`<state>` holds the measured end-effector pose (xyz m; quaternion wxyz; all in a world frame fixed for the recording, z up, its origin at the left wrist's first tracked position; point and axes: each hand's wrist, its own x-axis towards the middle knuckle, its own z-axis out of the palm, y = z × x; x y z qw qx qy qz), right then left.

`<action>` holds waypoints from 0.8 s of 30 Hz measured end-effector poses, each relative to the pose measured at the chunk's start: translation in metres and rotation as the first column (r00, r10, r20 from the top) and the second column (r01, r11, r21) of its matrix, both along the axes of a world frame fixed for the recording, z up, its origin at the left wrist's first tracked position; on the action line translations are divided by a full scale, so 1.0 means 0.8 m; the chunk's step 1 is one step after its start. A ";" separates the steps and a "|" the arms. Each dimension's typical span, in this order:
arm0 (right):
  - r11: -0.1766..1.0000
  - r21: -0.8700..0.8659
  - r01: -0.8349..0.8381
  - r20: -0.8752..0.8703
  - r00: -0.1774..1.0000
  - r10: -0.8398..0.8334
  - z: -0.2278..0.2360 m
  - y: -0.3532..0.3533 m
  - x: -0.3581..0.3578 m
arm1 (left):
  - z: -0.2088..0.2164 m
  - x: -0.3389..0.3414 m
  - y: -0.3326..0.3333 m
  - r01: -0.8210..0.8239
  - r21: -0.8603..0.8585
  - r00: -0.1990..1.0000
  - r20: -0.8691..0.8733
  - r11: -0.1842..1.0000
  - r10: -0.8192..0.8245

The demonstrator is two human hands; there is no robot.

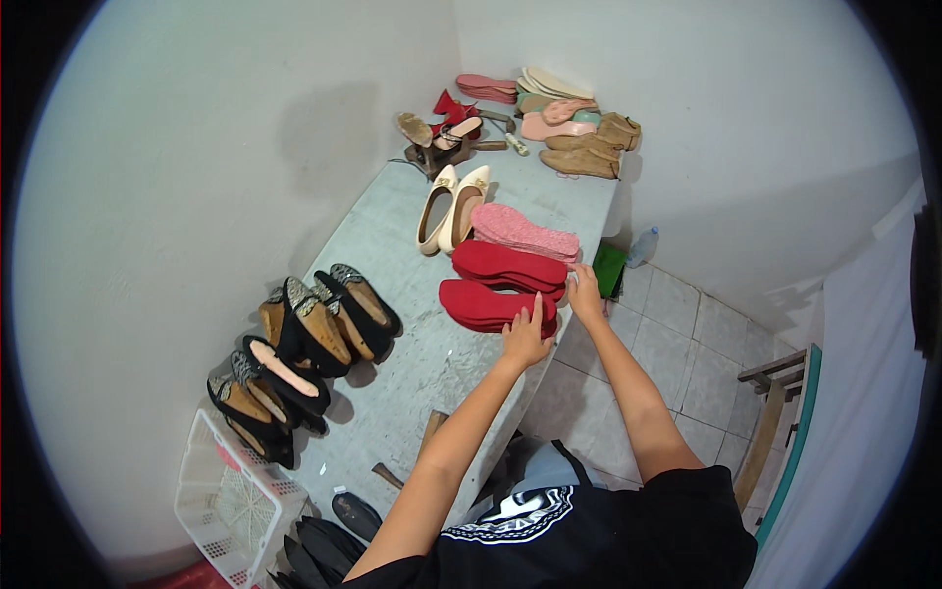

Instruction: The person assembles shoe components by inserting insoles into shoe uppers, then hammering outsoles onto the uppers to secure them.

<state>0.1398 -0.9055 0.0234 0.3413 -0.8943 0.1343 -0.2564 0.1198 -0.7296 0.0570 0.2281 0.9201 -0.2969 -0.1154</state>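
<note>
Two stacks of red shoe insoles lie side by side on the table: a nearer stack [481,300] and a farther stack [505,263]. My left hand [528,342] rests on the right end of the nearer stack, its fingers spread over the top. Beside the right end of the farther stack is my right hand [583,294], fingers stretched apart at the insoles' edge. Just beyond them lies a stack of pink speckled insoles [525,234]. A pair of cream pointed flats [453,211] stands to the left of that stack.
Several black shoes with glittery toes [314,319] line the table's left side, near a white plastic basket [211,471]. A hammer [432,427] lies close to my left forearm. Tan boots [584,157] and more insoles [488,88] occupy the far end. A bottle [643,245] stands on the floor.
</note>
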 end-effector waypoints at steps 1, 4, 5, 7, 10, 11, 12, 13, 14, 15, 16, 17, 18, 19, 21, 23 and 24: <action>1.000 0.001 0.007 -0.001 1.000 -0.007 -0.003 -0.010 0.009 | -0.002 0.000 -0.005 -0.009 0.105 1.000 -0.001 0.994 0.009; 0.997 -0.073 -0.008 -0.158 0.987 -0.004 -0.011 -0.027 0.036 | -0.011 0.009 -0.011 -0.009 0.096 0.999 -0.036 0.995 0.013; 0.997 -0.070 -0.008 -0.160 0.987 -0.004 -0.012 -0.034 0.046 | -0.012 0.011 -0.011 -0.017 0.078 0.997 -0.072 0.997 0.022; 0.965 -0.248 -0.083 -0.242 0.970 0.021 -0.015 -0.045 0.067 | -0.012 0.012 -0.012 -0.024 0.087 0.998 -0.063 0.996 0.029; 0.872 -0.440 -0.216 -0.361 0.931 0.048 -0.025 -0.067 0.095 | -0.004 0.009 -0.018 -0.015 0.162 0.997 -0.072 0.987 0.027; 0.871 -0.440 -0.217 -0.360 0.932 0.050 -0.029 -0.074 0.100 | 0.000 0.006 -0.022 -0.007 0.186 0.997 -0.073 0.983 0.021; 0.848 -0.472 -0.242 -0.396 0.917 0.042 -0.029 -0.074 0.107 | 0.001 0.004 -0.022 -0.010 0.211 0.997 -0.075 0.977 0.026; 0.823 -0.502 -0.266 -0.430 0.902 0.030 -0.029 -0.075 0.113 | 0.000 0.003 -0.023 -0.022 0.211 0.997 -0.073 0.977 0.038; 0.821 -0.502 -0.273 -0.428 0.903 0.038 -0.027 -0.079 0.118 | 0.000 0.002 -0.026 -0.022 0.214 0.997 -0.072 0.977 0.039; 0.802 -0.490 -0.342 -0.505 0.861 0.058 -0.020 -0.080 0.122 | 0.001 0.003 -0.025 -0.027 0.217 0.996 -0.073 0.976 0.044; 0.782 -0.473 -0.407 -0.579 0.812 0.072 -0.012 -0.081 0.127 | 0.003 0.003 -0.025 -0.039 0.218 0.996 -0.072 0.975 0.056; 0.778 -0.473 -0.414 -0.578 0.812 0.081 -0.004 -0.083 0.131 | 0.004 0.005 -0.026 -0.033 0.224 0.994 -0.096 0.974 0.056; 0.789 -0.419 -0.449 -0.641 0.762 0.093 0.014 -0.083 0.135 | 0.007 0.007 -0.024 -0.029 0.228 0.991 -0.119 0.973 0.057; 0.801 -0.363 -0.476 -0.703 0.704 0.101 0.027 -0.086 0.138 | 0.009 0.009 -0.023 -0.035 0.226 0.991 -0.120 0.974 0.064; 0.755 -0.389 -0.528 -0.713 0.691 0.116 0.055 -0.093 0.134 | 0.014 0.016 -0.016 -0.079 0.053 0.976 -0.200 0.995 0.088; 0.785 -0.345 -0.515 -0.582 0.773 0.251 0.091 -0.077 0.124 | -0.004 0.030 0.008 -0.174 -0.099 0.936 -0.324 0.980 0.134; 0.805 -0.319 -0.500 -0.533 0.797 0.284 0.112 -0.063 0.109 | -0.016 0.034 0.019 -0.257 -0.242 0.890 -0.436 0.936 0.132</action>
